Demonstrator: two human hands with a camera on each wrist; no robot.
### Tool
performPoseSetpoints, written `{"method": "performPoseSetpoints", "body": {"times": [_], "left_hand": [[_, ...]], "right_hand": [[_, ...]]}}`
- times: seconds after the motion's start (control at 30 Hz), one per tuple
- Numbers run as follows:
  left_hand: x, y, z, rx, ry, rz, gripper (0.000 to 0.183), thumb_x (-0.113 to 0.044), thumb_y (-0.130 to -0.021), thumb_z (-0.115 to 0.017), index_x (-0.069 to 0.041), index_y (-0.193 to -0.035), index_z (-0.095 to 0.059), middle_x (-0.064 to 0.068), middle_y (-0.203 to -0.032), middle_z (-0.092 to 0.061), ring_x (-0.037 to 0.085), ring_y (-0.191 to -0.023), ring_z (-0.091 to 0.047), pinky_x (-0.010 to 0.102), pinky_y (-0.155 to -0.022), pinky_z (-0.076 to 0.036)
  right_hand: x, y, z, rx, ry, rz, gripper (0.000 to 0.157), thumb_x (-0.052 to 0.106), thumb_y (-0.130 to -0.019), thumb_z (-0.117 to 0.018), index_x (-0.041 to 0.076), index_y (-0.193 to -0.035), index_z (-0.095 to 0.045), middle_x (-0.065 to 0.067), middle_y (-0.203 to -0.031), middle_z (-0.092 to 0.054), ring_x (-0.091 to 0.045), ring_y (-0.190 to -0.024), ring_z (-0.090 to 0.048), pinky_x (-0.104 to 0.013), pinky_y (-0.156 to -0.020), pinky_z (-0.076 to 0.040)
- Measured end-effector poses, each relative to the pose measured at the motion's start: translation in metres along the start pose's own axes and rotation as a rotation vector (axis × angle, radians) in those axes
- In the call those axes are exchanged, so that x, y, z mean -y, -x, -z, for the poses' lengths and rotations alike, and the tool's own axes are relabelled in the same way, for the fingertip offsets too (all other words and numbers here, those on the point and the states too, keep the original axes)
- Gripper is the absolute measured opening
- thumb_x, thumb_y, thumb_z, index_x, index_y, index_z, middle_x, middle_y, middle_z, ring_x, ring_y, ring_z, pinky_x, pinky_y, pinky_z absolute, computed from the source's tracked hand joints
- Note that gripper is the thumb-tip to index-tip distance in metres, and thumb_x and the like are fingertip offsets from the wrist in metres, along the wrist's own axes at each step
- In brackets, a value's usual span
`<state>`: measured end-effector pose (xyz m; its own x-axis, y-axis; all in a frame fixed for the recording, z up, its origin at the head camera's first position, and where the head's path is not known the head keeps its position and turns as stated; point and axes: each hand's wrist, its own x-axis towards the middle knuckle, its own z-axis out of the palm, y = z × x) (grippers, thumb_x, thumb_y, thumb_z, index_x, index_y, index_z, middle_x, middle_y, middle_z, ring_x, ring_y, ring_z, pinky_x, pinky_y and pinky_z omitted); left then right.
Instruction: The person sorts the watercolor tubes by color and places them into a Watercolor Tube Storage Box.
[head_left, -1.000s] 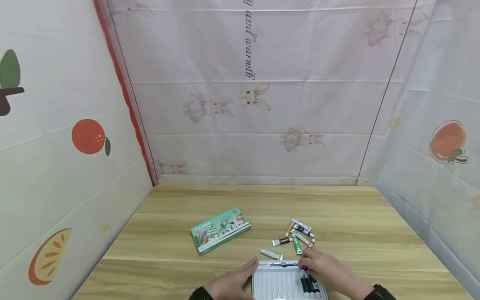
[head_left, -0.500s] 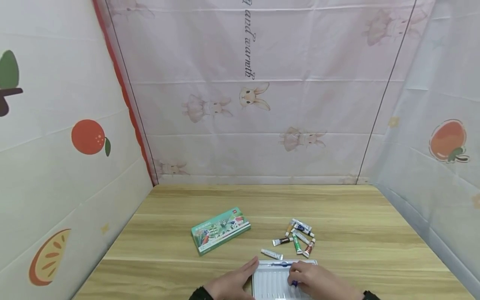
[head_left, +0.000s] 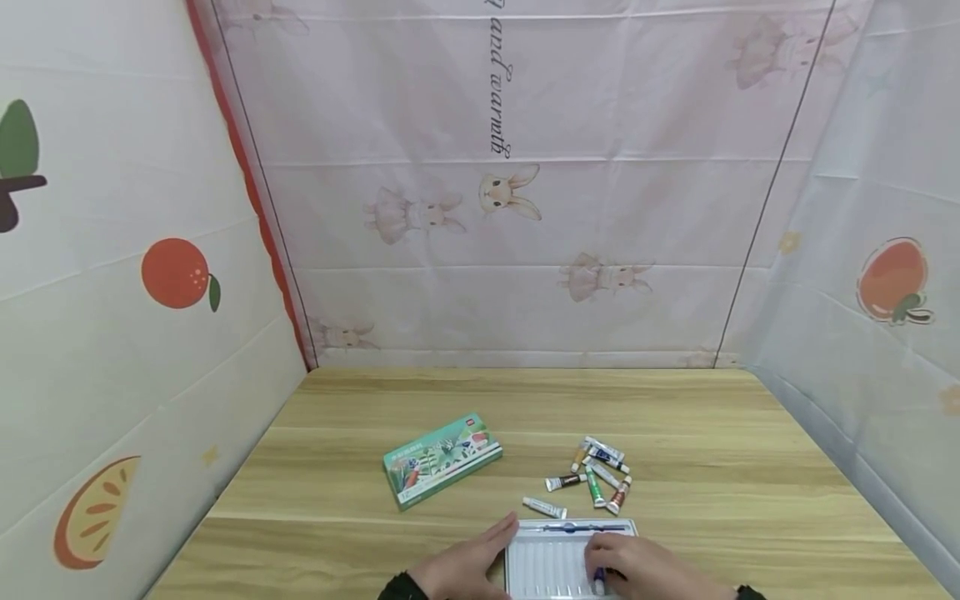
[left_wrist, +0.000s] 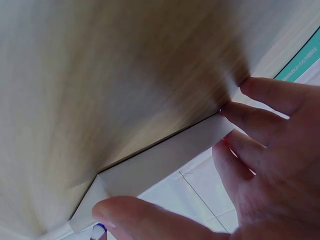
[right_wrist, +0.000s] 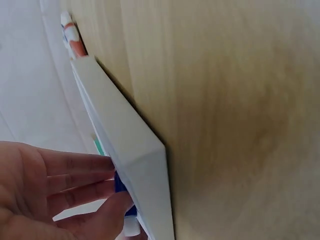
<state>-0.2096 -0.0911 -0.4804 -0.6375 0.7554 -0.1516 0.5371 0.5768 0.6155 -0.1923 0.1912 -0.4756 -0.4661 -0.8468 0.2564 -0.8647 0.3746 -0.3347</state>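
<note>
A white ribbed plastic tray (head_left: 551, 565) lies at the front edge of the table in the head view, with a blue paintbrush (head_left: 585, 527) in its top slot. My left hand (head_left: 467, 565) rests along the tray's left side, fingers fairly straight; in the left wrist view its fingertips (left_wrist: 231, 107) touch the white side wall. Over the tray's right half, my right hand (head_left: 643, 565) pinches a blue-purple paint tube (head_left: 599, 577) between thumb and fingers. Its white cap (right_wrist: 131, 226) shows in the right wrist view. That hand covers the tray's right part.
Several paint tubes lie loose beyond the tray, among them a green one (head_left: 595, 487), a red-brown one (head_left: 618, 495) and a black one (head_left: 564, 482). One pale tube (head_left: 544, 507) lies just behind the tray's rim. A green cardboard box (head_left: 442, 461) sits farther left.
My right hand has moved from the tray's upper right rim down into the tray, carrying the blue-purple tube. The red-brown tube came into full sight. My left hand stays put.
</note>
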Motion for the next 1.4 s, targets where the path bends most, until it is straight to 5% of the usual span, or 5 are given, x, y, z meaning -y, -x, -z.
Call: {"method": "performPoseSetpoints", "body": {"times": [0.53, 0.73, 0.87, 1.0, 1.4], "left_hand": [[-0.005, -0.003, -0.001, 0.030, 0.047, 0.106, 0.083, -0.046, -0.066, -0.060, -0.015, -0.132, -0.018, -0.003, -0.135, -0.014, 0.008, -0.117, -0.018, 0.028, -0.090, -0.025], [-0.005, -0.002, -0.001, 0.023, 0.059, 0.075, 0.084, -0.046, -0.066, -0.059, -0.014, -0.132, -0.017, -0.002, -0.135, -0.012, 0.011, -0.118, -0.018, 0.029, -0.090, -0.025], [-0.004, -0.002, -0.001, 0.022, 0.063, 0.075, 0.084, -0.046, -0.066, -0.059, -0.015, -0.132, -0.017, -0.002, -0.135, -0.012, 0.011, -0.118, -0.018, 0.028, -0.090, -0.025], [-0.002, -0.001, -0.001, 0.019, 0.056, 0.063, 0.084, -0.047, -0.067, -0.058, -0.014, -0.132, -0.016, -0.001, -0.135, -0.012, 0.010, -0.118, -0.017, 0.027, -0.090, -0.025], [0.000, 0.002, 0.000, -0.001, 0.046, -0.013, 0.084, -0.044, -0.070, -0.058, -0.009, -0.132, -0.014, 0.004, -0.136, -0.010, 0.012, -0.119, -0.014, 0.024, -0.091, -0.022]], "right_hand": [[0.002, 0.004, 0.003, 0.059, 0.050, -0.075, 0.011, 0.015, -0.077, -0.057, 0.019, -0.086, -0.062, 0.006, -0.098, -0.051, -0.002, -0.086, -0.047, -0.018, -0.065, -0.042], [-0.007, 0.001, 0.009, -0.119, 0.119, -0.020, 0.013, 0.008, -0.070, -0.062, 0.017, -0.081, -0.061, 0.006, -0.089, -0.053, -0.003, -0.079, -0.049, -0.016, -0.065, -0.041], [-0.029, 0.001, 0.019, -0.253, 0.231, -0.136, 0.017, 0.004, -0.065, -0.064, 0.015, -0.077, -0.061, 0.005, -0.084, -0.054, -0.008, -0.074, -0.051, -0.021, -0.062, -0.043], [-0.051, 0.004, 0.024, -0.207, 0.250, -0.280, 0.016, 0.001, -0.067, -0.063, 0.013, -0.076, -0.061, 0.005, -0.080, -0.053, -0.009, -0.070, -0.052, -0.023, -0.057, -0.043], [-0.070, 0.010, 0.014, -0.283, 0.469, -0.373, 0.020, 0.007, -0.064, -0.067, 0.018, -0.065, -0.049, 0.011, -0.065, -0.044, -0.002, -0.052, -0.039, -0.021, -0.041, -0.034]]}}
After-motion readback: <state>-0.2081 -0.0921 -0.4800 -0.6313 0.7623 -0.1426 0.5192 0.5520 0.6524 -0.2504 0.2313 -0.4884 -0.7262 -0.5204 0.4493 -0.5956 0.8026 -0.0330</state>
